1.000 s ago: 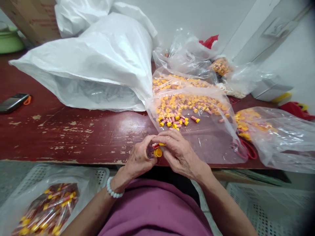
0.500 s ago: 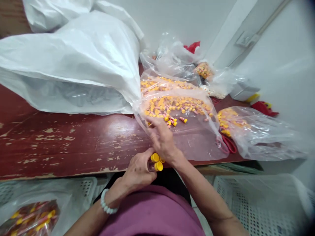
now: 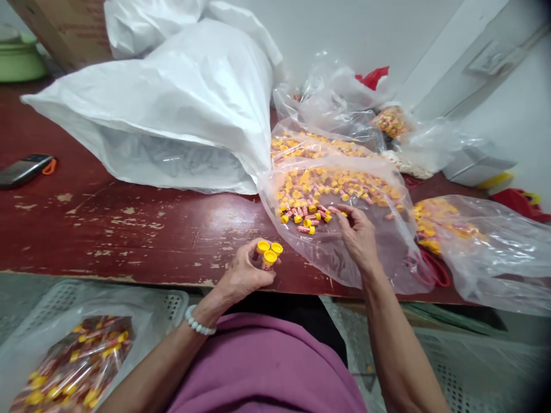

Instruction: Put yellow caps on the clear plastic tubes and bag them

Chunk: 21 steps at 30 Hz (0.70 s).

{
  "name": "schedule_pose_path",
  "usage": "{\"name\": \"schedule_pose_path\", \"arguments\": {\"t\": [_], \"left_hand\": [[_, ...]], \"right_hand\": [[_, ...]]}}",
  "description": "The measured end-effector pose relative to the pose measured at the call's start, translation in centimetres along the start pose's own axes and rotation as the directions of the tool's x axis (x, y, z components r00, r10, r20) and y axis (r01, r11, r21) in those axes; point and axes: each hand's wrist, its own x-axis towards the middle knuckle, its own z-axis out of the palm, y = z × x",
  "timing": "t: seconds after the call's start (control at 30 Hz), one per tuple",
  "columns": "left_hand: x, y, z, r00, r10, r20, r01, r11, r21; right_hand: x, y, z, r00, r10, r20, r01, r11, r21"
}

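three yellow-capped tubes (image 3: 268, 259) stand bunched, caps up, in my left hand (image 3: 239, 272), its fingers wrapped round them. they look light, stiff, perhaps slippery; best gripped just below the caps. my right hand (image 3: 359, 237) touches a small tube (image 3: 333, 210) at the clear bag (image 3: 329, 252) on the table (image 3: 193, 241); whether pinched, i cannot tell.

The left hand (image 3: 246, 267) is curled in a grip, its thumb (image 3: 263, 280) on the near side, pointing rightward. Behind it, the left forearm (image 3: 159, 355) slants back and leftward. Well apart and farther forward, the right hand (image 3: 359, 236) has bent fingers (image 3: 355, 213), tips close to the thumb; the right forearm (image 3: 398, 338) runs back from it, angling rightward.
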Motion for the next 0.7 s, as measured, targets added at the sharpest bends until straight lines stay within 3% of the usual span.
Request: {"name": "schedule_pose_path", "arguments": {"t": [0.1,0.17,0.27,0.33,0.37,0.43,0.53,0.6,0.7], "left_hand": [[0.2,-0.5,0.2,0.994,0.109,0.014,-0.11,0.97,0.217],[0.2,-0.4,0.2,0.986,0.162,0.033,-0.163,0.915,0.368],[0.0,0.0,0.2,0.981,0.18,0.079,-0.195,0.855,0.48],[-0.1,0.1,0.1,0.977,0.186,0.101,-0.212,0.853,0.477],[-0.1,0.2,0.1,0.976,0.19,0.108,-0.219,0.853,0.474],[-0.2,0.2,0.1,0.974,0.197,0.108,-0.225,0.841,0.492],[-0.2,0.5,0.6,0.97,0.2,0.135,-0.241,0.783,0.573],[-0.3,0.6,1.1,0.965,0.201,0.168,-0.262,0.736,0.624],[-0.4,0.4,1.8,0.968,0.17,0.187,-0.251,0.735,0.63]], "right_hand": [[-3.0,-6.8,-0.7,0.959,-0.201,0.2,0.145,0.953,0.266],[-4.6,-10.1,-0.9,0.869,-0.389,0.307,0.287,0.9,0.327],[-5.7,-12.1,-0.7,0.738,-0.541,0.403,0.407,0.834,0.373],[-5.7,-12.1,-0.8,0.713,-0.57,0.409,0.437,0.817,0.376],[-5.6,-12.0,-0.8,0.722,-0.573,0.388,0.448,0.814,0.37],[-5.0,-12.0,-0.9,0.782,-0.55,0.292,0.451,0.824,0.342],[-4.4,-12.3,0.0,0.892,-0.45,0.038,0.425,0.866,0.264],[-4.4,-12.5,1.7,0.907,-0.414,-0.079,0.421,0.88,0.22],[-4.8,-12.4,4.6,0.906,-0.423,0.007,0.406,0.875,0.262]]}}
